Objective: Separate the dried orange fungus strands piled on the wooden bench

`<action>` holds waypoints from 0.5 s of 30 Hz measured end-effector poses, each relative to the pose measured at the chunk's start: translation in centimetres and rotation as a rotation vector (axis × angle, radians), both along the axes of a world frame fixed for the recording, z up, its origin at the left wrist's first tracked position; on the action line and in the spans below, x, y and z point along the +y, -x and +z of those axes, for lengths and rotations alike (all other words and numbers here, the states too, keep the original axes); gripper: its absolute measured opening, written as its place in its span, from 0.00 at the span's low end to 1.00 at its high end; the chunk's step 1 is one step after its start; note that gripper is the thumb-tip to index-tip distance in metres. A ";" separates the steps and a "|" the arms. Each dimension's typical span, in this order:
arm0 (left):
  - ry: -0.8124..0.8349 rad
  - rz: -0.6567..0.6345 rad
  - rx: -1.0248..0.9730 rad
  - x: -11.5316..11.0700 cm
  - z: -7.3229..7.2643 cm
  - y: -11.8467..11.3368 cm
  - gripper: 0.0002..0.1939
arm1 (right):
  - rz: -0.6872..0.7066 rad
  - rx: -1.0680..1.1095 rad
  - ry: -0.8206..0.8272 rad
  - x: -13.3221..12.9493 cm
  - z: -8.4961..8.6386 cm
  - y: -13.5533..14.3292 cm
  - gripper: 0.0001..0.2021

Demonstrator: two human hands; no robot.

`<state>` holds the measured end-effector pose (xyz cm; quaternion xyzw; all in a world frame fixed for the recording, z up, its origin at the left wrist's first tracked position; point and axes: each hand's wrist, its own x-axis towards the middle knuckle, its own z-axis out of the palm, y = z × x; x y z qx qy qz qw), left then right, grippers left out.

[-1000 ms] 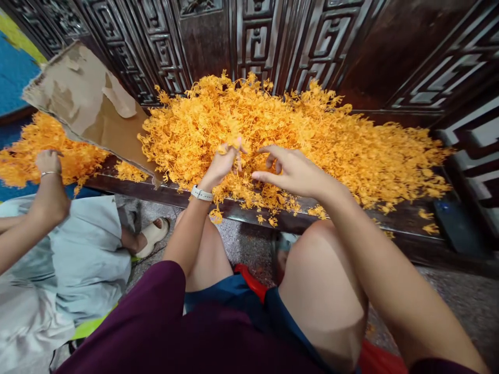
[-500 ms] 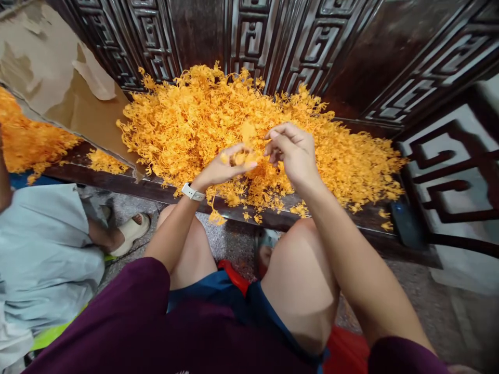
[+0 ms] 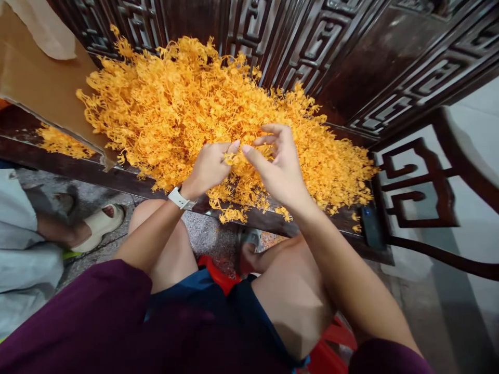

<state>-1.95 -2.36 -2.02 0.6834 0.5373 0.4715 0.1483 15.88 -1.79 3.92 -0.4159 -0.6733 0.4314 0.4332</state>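
Note:
A wide heap of small orange plastic-looking pieces (image 3: 167,98) lies on a dark wooden bench (image 3: 128,187). My left hand (image 3: 214,163), with a white watch (image 3: 180,198) at the wrist, is above the heap's front part, its thumb and fingers pinched on an orange piece (image 3: 231,158). Just to its right, my right hand (image 3: 278,158) has its fingers and thumb apart, and I see nothing gripped between them. The two hands are close but not touching.
A cardboard sheet (image 3: 42,78) stands at the heap's left, with more orange pieces (image 3: 64,142) beyond it. A dark phone-like object (image 3: 373,227) lies at the bench's right end beside a carved chair (image 3: 444,171). Another person's sandalled foot (image 3: 99,226) is at the left.
The view has shifted to the right. My left fingers have closed from a looser hold on several pieces. My right fingers have spread, and the orange strand hanging near my left wrist no longer shows.

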 end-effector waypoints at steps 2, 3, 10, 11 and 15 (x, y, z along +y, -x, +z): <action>0.003 0.046 -0.028 -0.2 0.2 -0.6 0.29 | -0.001 0.110 0.187 0.6 -0.6 -0.7 0.33; 0.004 0.059 -0.031 -0.3 0.2 -0.9 0.30 | 0.030 0.174 0.310 0.8 -0.7 -1.1 0.32; -0.120 -0.060 -0.004 -0.4 -0.1 -1.9 0.26 | 0.058 0.252 0.438 0.5 0.7 -2.2 0.27; -0.130 -0.106 0.025 -0.4 0.0 -1.8 0.25 | 0.045 0.235 0.379 0.6 0.7 -2.3 0.26; -0.099 -0.190 0.051 -0.9 0.2 -1.5 0.18 | 0.020 0.167 0.171 2.2 -0.3 -2.9 0.22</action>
